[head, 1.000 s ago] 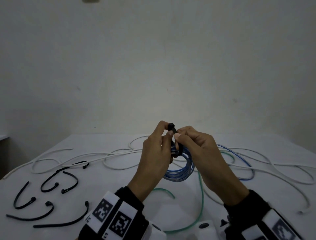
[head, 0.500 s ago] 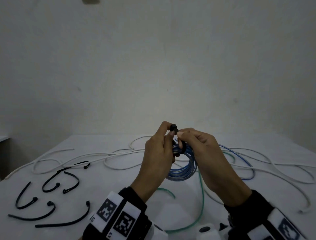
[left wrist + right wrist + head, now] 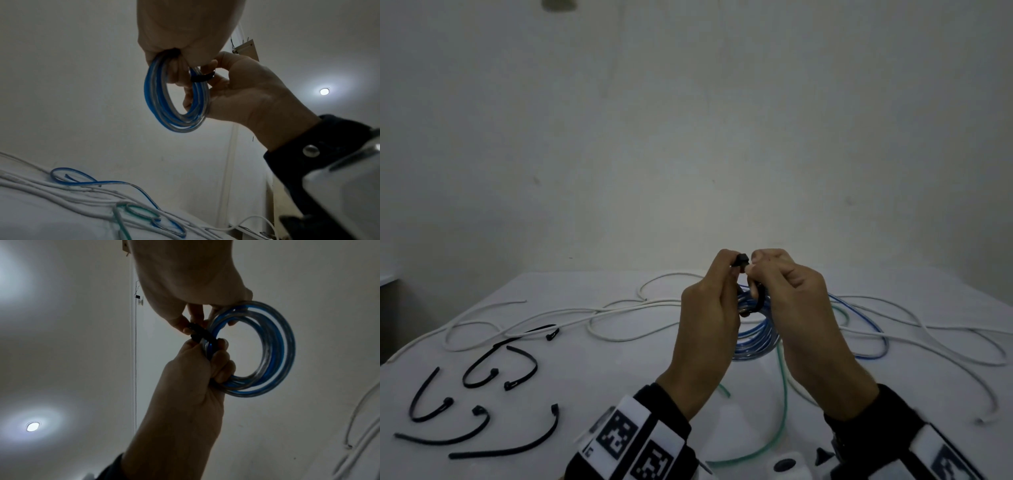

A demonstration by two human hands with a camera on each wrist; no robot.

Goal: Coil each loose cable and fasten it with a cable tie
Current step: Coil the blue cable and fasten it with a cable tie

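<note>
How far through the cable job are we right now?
Done: the blue cable is wound into a coil. In hand: both hands, left hand and right hand, are closing a black cable tie round it. Left: white cables, a green cable and another blue cable lie loose; spare ties wait.

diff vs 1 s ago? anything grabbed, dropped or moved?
Small change only. The right hand shifted its pinch up the black cable tie to right beside the head, which the left hand holds. The blue coil stays held above the table with the tie looped round it. Nothing let go. The spare ties and loose white cables have not moved.
</note>
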